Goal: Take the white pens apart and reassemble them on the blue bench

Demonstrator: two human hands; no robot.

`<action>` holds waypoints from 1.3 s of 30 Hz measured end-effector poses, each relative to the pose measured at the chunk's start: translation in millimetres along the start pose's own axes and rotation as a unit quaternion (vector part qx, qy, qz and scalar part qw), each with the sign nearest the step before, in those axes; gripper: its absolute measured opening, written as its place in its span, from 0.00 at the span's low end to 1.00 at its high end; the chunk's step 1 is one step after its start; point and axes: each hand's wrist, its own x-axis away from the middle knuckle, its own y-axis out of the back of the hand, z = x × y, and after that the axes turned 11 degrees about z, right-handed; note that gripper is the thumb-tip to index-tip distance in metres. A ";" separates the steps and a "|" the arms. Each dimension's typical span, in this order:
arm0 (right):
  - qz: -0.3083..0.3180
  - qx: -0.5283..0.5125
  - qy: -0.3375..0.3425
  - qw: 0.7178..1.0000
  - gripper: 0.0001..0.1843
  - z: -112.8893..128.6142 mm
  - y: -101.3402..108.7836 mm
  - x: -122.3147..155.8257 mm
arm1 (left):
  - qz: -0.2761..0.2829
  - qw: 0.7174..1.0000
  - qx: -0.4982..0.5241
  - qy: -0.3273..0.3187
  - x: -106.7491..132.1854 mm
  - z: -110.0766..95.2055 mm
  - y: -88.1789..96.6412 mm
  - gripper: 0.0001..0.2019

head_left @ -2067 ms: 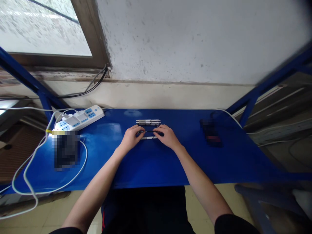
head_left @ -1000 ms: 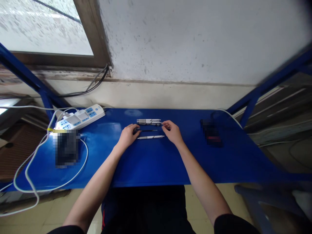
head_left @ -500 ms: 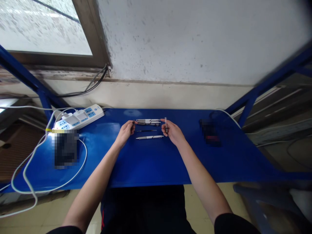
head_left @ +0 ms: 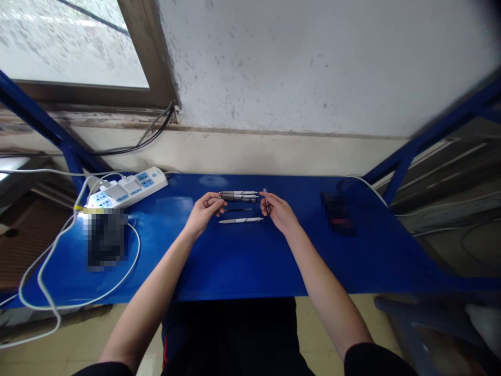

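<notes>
My left hand is closed at the left ends of the pens, thumb and fingers pinched together; what they hold, if anything, is too small to make out. In my right hand a clear pen barrel stands nearly upright between the fingers. Between the hands, several white and grey pens lie side by side. Nearer to me is a thin dark pen refill, its left end close to my left fingertips. Closer still lies a single white and grey pen.
A white power strip with plugged-in chargers stands at the back left of the blue table. Beside it are a blurred dark object and a looping white cable. Another blurred dark object lies on the right.
My left hand has moved slightly right, and its fingers now reach over the pens' left ends. The dark bit seen in its fingertips is now hidden. My right hand has barely moved.
</notes>
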 end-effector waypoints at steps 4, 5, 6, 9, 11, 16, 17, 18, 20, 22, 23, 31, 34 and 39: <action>-0.009 0.016 0.014 1.000 0.16 -1.9 -0.9 0.2 | 0.017 0.997 0.072 0.036 -0.3 -1.5 -1.0 0.16; -0.013 0.019 0.016 1.000 0.16 -1.8 -1.5 0.5 | 0.022 0.995 0.091 0.043 0.0 -2.2 -1.4 0.16; -0.015 0.020 0.018 1.000 0.16 -1.5 -2.1 0.7 | 0.025 0.993 0.107 0.050 0.5 -2.8 -1.8 0.17; -0.018 0.018 0.018 1.000 0.15 -0.3 -2.8 1.3 | 0.027 0.990 0.126 0.054 1.9 -4.6 -2.7 0.17; -0.018 0.014 0.011 1.000 0.15 0.2 -2.4 1.2 | 0.024 0.990 0.129 0.051 2.3 -5.2 -3.0 0.17; 0.008 0.008 -0.003 1.000 0.14 -0.2 -1.4 0.4 | 0.014 0.986 0.158 0.051 0.8 -4.7 -2.8 0.14; 0.010 0.008 -0.004 1.000 0.14 -0.3 -1.5 0.5 | 0.009 0.985 0.162 0.051 0.3 -4.2 -2.5 0.14; 0.013 0.009 -0.005 1.000 0.14 -0.4 -1.7 0.6 | 0.005 0.985 0.163 0.050 -0.1 -3.7 -2.3 0.14; 0.017 0.013 -0.004 1.000 0.14 -0.8 -1.7 1.0 | -0.004 0.988 0.152 0.042 -0.7 -2.2 -1.8 0.14; 0.017 0.018 -0.002 1.000 0.14 -1.3 -1.2 1.1 | -0.011 0.992 0.124 0.023 -1.0 -0.6 -1.3 0.14; 0.015 0.020 -0.001 1.000 0.14 -1.6 -0.9 1.1 | -0.014 0.994 0.107 0.010 -1.1 0.2 -1.2 0.15; 0.001 0.033 0.008 0.999 0.15 -2.5 -1.0 0.1 | 0.002 0.997 0.044 -0.057 1.3 -3.6 -4.2 0.13; -0.005 0.047 0.017 0.999 0.15 -3.9 -1.3 -0.3 | 0.009 0.997 0.033 -0.064 1.9 -5.8 -4.7 0.12; 0.008 0.121 0.081 0.989 0.10 -4.6 -2.4 0.5 | 0.011 0.997 0.035 -0.062 0.9 -2.5 -2.9 0.12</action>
